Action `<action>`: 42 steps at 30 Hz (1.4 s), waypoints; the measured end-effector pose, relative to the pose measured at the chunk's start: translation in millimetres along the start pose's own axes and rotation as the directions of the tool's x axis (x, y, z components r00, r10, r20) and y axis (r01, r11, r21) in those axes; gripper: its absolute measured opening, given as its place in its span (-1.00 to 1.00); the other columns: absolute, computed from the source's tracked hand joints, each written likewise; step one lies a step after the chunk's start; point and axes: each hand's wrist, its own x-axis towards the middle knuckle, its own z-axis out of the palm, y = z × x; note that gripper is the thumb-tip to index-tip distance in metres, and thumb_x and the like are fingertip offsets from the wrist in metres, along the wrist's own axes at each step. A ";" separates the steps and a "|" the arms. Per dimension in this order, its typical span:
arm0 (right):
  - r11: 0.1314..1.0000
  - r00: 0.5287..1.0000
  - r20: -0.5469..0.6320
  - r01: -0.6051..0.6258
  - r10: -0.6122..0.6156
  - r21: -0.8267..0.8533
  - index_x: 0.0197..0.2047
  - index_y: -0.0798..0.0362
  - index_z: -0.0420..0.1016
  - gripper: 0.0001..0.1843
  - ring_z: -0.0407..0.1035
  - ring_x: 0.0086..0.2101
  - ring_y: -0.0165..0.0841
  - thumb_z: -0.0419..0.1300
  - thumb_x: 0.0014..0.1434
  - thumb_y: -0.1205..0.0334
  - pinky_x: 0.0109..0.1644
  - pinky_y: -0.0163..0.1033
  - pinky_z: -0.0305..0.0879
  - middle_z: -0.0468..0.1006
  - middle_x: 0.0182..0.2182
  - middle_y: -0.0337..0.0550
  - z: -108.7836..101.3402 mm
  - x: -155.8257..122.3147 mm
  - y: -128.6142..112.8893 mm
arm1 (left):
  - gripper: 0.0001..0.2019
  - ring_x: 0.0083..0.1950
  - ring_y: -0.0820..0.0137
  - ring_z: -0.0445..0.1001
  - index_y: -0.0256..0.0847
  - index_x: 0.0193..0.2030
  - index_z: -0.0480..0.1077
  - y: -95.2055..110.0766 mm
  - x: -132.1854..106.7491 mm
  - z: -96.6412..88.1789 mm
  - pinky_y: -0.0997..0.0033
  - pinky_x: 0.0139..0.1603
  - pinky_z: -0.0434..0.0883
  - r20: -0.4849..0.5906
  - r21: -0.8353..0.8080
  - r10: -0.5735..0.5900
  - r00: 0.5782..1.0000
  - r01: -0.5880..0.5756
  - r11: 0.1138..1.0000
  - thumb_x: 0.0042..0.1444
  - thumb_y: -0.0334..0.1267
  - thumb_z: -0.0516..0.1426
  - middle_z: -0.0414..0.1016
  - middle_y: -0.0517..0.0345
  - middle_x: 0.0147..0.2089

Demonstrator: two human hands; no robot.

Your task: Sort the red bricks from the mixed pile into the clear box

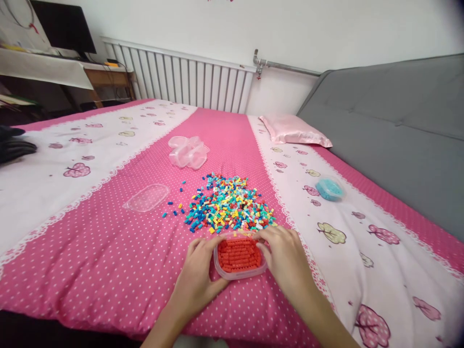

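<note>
A small clear plastic container (234, 276) sits near the front of the bed, filled with red toy bricks (239, 255) laid in tight rows. My left hand (197, 270) grips its left side, thumb at the near corner and fingers along the far left edge. At the right rim, my right hand (284, 253) is closed on the container, its thumb by the red bricks and its fingertips at the far right corner. Whether a loose brick is between those fingertips is hidden. Just beyond lies a spread heap of mixed-colour toy bricks (232, 205).
A clear lid (147, 198) lies left of the heap. Several stacked empty plastic containers (188, 152) are farther back. On the right stands a container of light-blue bricks (329, 189). A pink pillow (295, 129) rests by the grey headboard (391, 111).
</note>
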 end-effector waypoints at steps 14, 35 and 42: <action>0.988 0.986 0.131 0.080 -0.098 0.136 -0.21 -0.08 0.63 -0.73 0.41 -0.17 -0.20 0.19 0.33 0.48 0.01 -0.10 0.10 0.61 -0.27 -0.19 4.3 -2.7 4.0 | -0.25 0.10 0.12 0.49 -0.02 0.38 0.09 -0.4 0.2 0.7 -0.01 0.26 0.30 0.027 0.014 -0.006 1.000 0.005 1.000 0.13 -0.29 0.34 0.52 0.04 0.17; 0.931 0.978 0.039 0.183 -0.206 0.315 -0.19 -0.05 0.59 -0.77 0.47 -0.12 -0.25 0.23 0.29 0.50 0.03 -0.13 0.20 0.66 -0.17 -0.23 -0.1 -1.6 -1.2 | -0.27 0.14 0.10 0.47 -0.02 0.40 0.07 2.0 -0.6 -0.6 -0.01 0.27 0.29 0.026 -0.001 -0.001 1.000 0.001 1.000 0.18 -0.29 0.31 0.49 0.00 0.21; 0.947 0.990 0.057 0.109 -0.132 0.302 -0.17 -0.06 0.64 -0.74 0.53 -0.08 -0.21 0.26 0.24 0.51 0.10 -0.07 0.26 0.71 -0.10 -0.23 19.1 0.2 -25.4 | -0.28 0.13 0.12 0.49 0.01 0.40 0.06 4.8 -0.1 0.4 -0.02 0.28 0.27 0.024 -0.026 -0.017 1.000 0.018 0.999 0.21 -0.23 0.31 0.49 0.01 0.21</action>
